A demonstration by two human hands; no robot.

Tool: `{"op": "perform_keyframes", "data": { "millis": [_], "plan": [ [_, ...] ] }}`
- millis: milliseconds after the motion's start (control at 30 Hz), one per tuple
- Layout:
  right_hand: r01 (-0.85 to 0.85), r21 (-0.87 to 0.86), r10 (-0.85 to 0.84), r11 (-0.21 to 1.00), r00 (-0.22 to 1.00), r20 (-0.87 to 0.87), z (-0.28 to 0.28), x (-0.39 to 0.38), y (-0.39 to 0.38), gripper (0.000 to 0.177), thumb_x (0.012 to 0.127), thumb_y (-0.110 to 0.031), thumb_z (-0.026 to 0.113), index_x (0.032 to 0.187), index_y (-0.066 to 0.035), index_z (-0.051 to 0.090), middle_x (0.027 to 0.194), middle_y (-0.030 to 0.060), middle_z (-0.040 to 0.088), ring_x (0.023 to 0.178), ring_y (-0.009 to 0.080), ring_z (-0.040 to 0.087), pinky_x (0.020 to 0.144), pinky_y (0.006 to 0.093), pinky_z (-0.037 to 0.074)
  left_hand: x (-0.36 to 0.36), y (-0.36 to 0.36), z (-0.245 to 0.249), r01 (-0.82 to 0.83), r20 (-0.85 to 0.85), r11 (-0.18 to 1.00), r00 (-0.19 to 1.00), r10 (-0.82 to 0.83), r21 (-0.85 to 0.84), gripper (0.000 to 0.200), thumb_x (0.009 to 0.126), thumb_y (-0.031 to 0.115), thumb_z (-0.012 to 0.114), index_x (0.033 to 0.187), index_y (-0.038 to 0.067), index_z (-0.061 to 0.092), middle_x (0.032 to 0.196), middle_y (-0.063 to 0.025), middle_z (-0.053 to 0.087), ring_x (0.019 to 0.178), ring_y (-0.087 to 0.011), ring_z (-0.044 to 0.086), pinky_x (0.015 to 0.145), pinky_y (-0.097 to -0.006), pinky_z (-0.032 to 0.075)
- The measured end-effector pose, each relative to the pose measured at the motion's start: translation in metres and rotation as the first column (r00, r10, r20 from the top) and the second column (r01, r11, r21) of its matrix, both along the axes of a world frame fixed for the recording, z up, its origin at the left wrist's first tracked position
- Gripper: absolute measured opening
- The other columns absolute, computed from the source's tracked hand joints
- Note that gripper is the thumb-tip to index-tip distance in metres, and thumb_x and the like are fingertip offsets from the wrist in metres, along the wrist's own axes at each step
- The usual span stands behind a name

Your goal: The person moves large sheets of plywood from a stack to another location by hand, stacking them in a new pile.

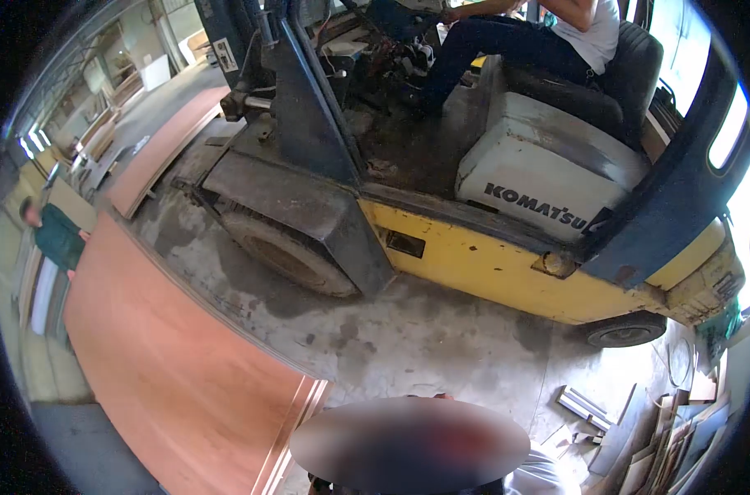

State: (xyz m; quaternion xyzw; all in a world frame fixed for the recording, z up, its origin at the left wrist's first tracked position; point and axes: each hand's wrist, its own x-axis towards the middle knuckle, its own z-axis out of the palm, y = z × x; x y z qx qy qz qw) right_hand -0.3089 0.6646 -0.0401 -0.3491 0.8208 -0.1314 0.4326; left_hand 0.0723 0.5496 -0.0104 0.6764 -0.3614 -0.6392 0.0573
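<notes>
Neither of my hands can be made out. A blurred oval covers the bottom centre, and whatever lies under it is hidden; a small skin-toned patch shows at its upper edge, too little to name. Just right of the blur is some pale cloth (544,474). Ahead stands a yellow, blue and white Komatsu forklift (474,257), side-on. A person (511,49) in dark trousers and a light top sits on its seat, one arm stretched toward the controls. To the left lies a long stack of reddish-brown wood panels (185,355), its near edges showing several layers.
Another person (57,235) in a dark green top stands beyond the panels at left. The forklift's front wheel (288,252) is close to the stack. Scrap boards (672,437) and metal-looking strips (585,408) lie at lower right on the stained concrete floor (441,346).
</notes>
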Motion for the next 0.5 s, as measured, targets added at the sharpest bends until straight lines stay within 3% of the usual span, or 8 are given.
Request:
{"op": "perform_keyframes", "data": {
  "millis": [167, 333, 400, 433, 467, 500],
  "plan": [
    [-0.026, 0.006, 0.026, 1.000, 1.000, -0.005, 0.002, -0.003, -0.003, 0.023, 0.067, -0.031, 0.052, 0.073, -0.011, 0.061, 0.068, 0.0080, 0.059, 0.069, 0.0218, 0.057, 0.065, 0.0333, 0.045, -0.002, -0.005, -0.005, -0.027, -0.026, 0.999, 0.999, 0.028, 0.019, 0.027, 0.070, 0.013, 0.059, 0.090, -0.004, 0.052, 0.073, -0.0130, 0.059, 0.058, -0.0189, 0.059, 0.043, -0.0284, 0.047],
    [-0.035, -0.016, 0.034, 0.999, 0.999, -0.019, 0.009, -0.004, -0.003, 0.022, 0.066, -0.031, 0.054, 0.070, -0.011, 0.061, 0.067, 0.0066, 0.059, 0.066, 0.0207, 0.057, 0.063, 0.0323, 0.046, -0.006, -0.009, -0.007, 0.005, -0.013, 1.000, 1.000, -0.004, 0.014, 0.020, 0.069, 0.013, 0.059, 0.086, 0.003, 0.056, 0.064, -0.0087, 0.059, 0.049, -0.0154, 0.055, 0.038, -0.0270, 0.042],
    [0.023, -0.091, -0.025, 0.996, 1.000, -0.019, 0.007, -0.003, -0.001, 0.021, 0.066, -0.030, 0.054, 0.070, -0.010, 0.061, 0.064, 0.0071, 0.059, 0.062, 0.0202, 0.057, 0.061, 0.0315, 0.046, 0.005, -0.002, -0.037, 0.168, 0.123, 0.967, 0.982, -0.147, -0.191, 0.015, 0.070, 0.019, 0.059, 0.079, 0.007, 0.060, 0.059, -0.0059, 0.058, 0.048, -0.0136, 0.053, 0.040, -0.0271, 0.041],
    [-0.115, -0.173, 0.106, 0.978, 0.992, -0.061, -0.005, -0.006, 0.000, 0.021, 0.067, -0.027, 0.055, 0.071, -0.008, 0.060, 0.062, 0.0083, 0.058, 0.059, 0.0182, 0.057, 0.057, 0.0305, 0.046, 0.008, -0.004, -0.016, 0.376, 0.135, 0.813, 0.925, -0.355, -0.445, 0.021, 0.072, 0.028, 0.055, 0.071, 0.008, 0.062, 0.058, -0.0043, 0.058, 0.049, -0.0126, 0.053, 0.045, -0.0273, 0.042],
    [0.022, -0.095, -0.015, 0.995, 0.997, 0.072, -0.014, -0.005, -0.002, 0.020, 0.068, -0.023, 0.055, 0.070, -0.004, 0.060, 0.059, 0.0084, 0.057, 0.057, 0.0154, 0.057, 0.053, 0.0293, 0.046, 0.011, -0.008, -0.027, 0.515, 0.265, 0.742, 0.857, -0.441, -0.429, 0.024, 0.072, 0.029, 0.053, 0.071, 0.007, 0.061, 0.058, -0.0063, 0.058, 0.051, -0.0150, 0.054, 0.048, -0.0287, 0.043],
    [0.054, -0.132, -0.033, 0.990, 0.987, 0.154, -0.016, -0.005, -0.006, 0.018, 0.069, -0.020, 0.056, 0.073, -0.003, 0.059, 0.060, 0.0071, 0.057, 0.053, 0.0133, 0.055, 0.049, 0.0276, 0.045, 0.015, -0.010, -0.038, 0.641, 0.390, 0.657, 0.766, -0.511, -0.397, 0.027, 0.072, 0.030, 0.051, 0.071, 0.006, 0.061, 0.059, -0.0083, 0.058, 0.052, -0.0174, 0.055, 0.050, -0.0302, 0.043]
  ]
}}
